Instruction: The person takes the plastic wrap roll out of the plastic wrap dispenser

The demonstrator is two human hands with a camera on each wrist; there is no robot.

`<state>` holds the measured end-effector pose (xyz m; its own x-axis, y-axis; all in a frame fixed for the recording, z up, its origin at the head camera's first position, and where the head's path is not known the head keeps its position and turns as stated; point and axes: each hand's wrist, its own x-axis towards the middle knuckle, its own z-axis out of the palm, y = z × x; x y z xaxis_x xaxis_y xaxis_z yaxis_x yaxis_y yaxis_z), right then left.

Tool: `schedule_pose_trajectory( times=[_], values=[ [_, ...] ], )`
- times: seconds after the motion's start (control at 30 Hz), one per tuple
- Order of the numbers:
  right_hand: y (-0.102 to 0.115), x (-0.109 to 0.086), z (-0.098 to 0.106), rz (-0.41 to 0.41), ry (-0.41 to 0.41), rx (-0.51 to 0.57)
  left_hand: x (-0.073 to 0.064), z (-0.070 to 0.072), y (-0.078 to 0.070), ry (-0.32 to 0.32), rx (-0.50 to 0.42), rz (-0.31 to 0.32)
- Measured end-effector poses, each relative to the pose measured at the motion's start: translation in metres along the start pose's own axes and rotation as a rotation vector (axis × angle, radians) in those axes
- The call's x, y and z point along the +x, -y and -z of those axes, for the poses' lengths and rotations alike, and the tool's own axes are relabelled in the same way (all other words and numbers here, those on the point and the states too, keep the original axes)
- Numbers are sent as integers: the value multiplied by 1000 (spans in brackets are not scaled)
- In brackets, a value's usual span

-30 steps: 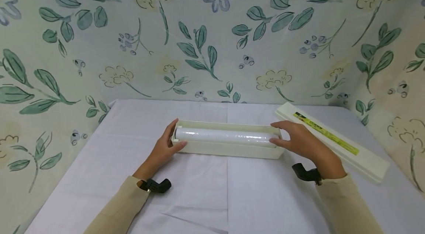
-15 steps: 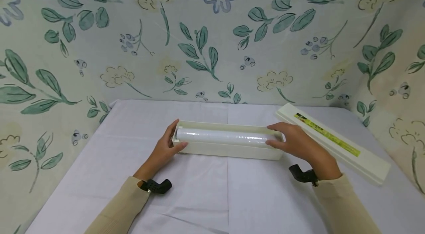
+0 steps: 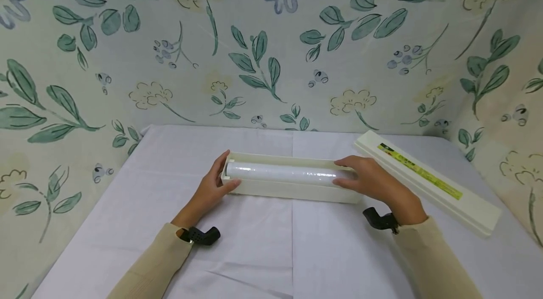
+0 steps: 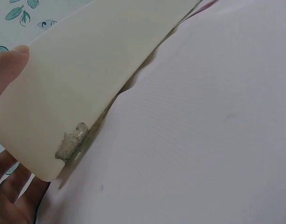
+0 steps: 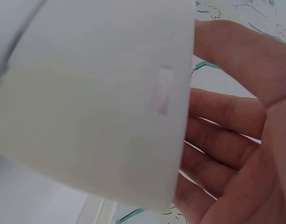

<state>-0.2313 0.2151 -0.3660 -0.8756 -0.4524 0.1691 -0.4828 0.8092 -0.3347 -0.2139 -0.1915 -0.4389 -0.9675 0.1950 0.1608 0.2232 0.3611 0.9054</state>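
A long, off-white cling film box (image 3: 292, 191) lies with its top off on the table, holding a shiny roll of cling film (image 3: 280, 172). My left hand (image 3: 213, 185) grips the box's left end, thumb on the near wall and fingers at the far corner. The left wrist view shows that thumb (image 4: 12, 65) on the box's side. My right hand (image 3: 373, 178) is over the roll's right end, thumb and forefinger spread to either side of it. In the right wrist view its loosely bent fingers (image 5: 222, 140) are partly hidden by the box end (image 5: 87, 102); firm contact with the roll is unclear.
The box's long lid (image 3: 428, 183), with a yellow-green label, lies slantwise at the right, behind my right forearm. A white cloth (image 3: 250, 247) covers the table. A floral-patterned curtain or wall (image 3: 203, 68) stands behind and at both sides.
My right hand has moved left along the roll, from the box's right end inward. The left hand, box, roll and lid stay in place.
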Motion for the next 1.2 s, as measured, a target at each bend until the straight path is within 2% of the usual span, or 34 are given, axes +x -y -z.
schedule_pose_trajectory(
  times=[0.17, 0.27, 0.83, 1.2],
  values=[
    [-1, 4, -4, -8, 24, -6, -5, 1, -19, 3, 18, -13],
    [-2, 6, -5, -8, 35, -8, -5, 1, -20, 3, 13, -20],
    [-6, 15, -15, -24, 111, 139, -5, 0, -21, 7, -10, -10],
    [-5, 20, -17, -54, 171, 171, -4, 0, -19, 2, 3, -8]
  ],
)
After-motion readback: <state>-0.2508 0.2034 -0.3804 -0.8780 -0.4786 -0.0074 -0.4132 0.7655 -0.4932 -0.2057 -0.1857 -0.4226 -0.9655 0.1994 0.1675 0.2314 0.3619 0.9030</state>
